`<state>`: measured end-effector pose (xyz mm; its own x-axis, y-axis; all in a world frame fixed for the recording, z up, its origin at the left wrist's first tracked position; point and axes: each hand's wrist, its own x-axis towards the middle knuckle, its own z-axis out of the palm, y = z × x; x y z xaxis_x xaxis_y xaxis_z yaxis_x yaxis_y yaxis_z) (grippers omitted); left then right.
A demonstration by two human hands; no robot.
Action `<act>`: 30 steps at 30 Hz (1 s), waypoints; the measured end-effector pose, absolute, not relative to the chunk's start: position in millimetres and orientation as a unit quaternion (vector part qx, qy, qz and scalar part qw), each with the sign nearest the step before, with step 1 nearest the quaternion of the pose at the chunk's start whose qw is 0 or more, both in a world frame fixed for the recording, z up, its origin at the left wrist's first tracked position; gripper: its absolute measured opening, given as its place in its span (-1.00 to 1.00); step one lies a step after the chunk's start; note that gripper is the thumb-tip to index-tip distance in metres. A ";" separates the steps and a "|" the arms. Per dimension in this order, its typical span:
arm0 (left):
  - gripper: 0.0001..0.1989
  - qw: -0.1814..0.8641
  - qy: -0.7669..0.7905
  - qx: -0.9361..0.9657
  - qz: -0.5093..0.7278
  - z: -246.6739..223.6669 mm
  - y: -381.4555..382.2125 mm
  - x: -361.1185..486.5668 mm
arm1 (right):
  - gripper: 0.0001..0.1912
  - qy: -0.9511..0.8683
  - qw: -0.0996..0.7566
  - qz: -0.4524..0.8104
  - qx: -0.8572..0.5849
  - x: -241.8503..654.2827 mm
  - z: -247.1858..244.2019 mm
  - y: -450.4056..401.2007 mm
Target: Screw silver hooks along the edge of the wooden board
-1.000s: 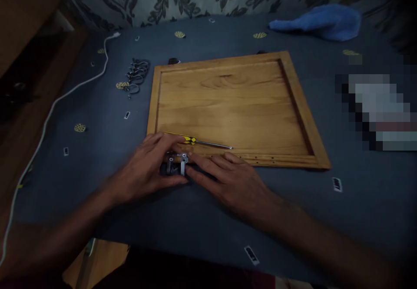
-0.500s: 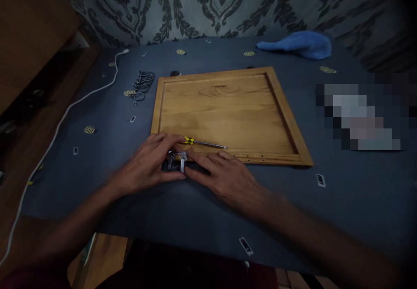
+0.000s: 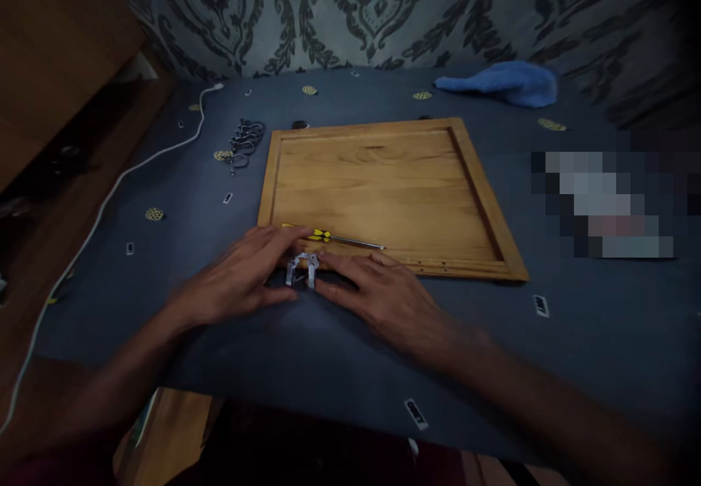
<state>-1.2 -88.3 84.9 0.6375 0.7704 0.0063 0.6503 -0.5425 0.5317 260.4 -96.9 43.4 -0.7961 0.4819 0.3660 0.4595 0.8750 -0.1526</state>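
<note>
A small silvery U-shaped metal bracket [image 3: 312, 271] stands at the near edge of a framed wooden panel [image 3: 355, 187], with its two legs pointing toward me. From the left, my left hand [image 3: 235, 274] closes around it, forefinger above and thumb below. My right hand [image 3: 391, 303] grips its right side with finger and thumb tips. The bracket's contact with the panel edge is partly hidden by my fingers. Just beyond it, a screwdriver [image 3: 322, 235] with a yellow and black handle lies on the panel, its shaft pointing right; my left fingers are close to the handle.
Several dark metal hooks or brackets [image 3: 241, 143] lie in a row left of the panel. A white cable [image 3: 147, 158] runs along the left of the blue-grey cloth [image 3: 307, 355]. A blue rag [image 3: 509, 83] lies at the back right, and a blurred-out patch covers the right side.
The bracket has turned slightly, so its U shape shows more fully between my fingers. My left thumb has drawn back a little to the left. The screwdriver stays on the panel.
</note>
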 end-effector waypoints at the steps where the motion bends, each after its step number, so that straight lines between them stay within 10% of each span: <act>1: -0.28 0.249 0.411 0.869 0.119 84.3 -88.3 -1.6 | -0.59 -0.947 0.202 0.030 -0.250 260.8 42.8 -97.2; 30: -0.25 0.268 0.409 0.864 0.121 84.5 -87.9 -2.8 | -0.57 -0.949 0.156 0.016 -0.273 258.5 45.4 -104.6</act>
<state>-2.8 -87.9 84.5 0.6362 0.7714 -0.0101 0.6414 -0.5216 0.5626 258.5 -104.6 45.4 -0.8015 0.5237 0.2885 0.5140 0.8500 -0.1150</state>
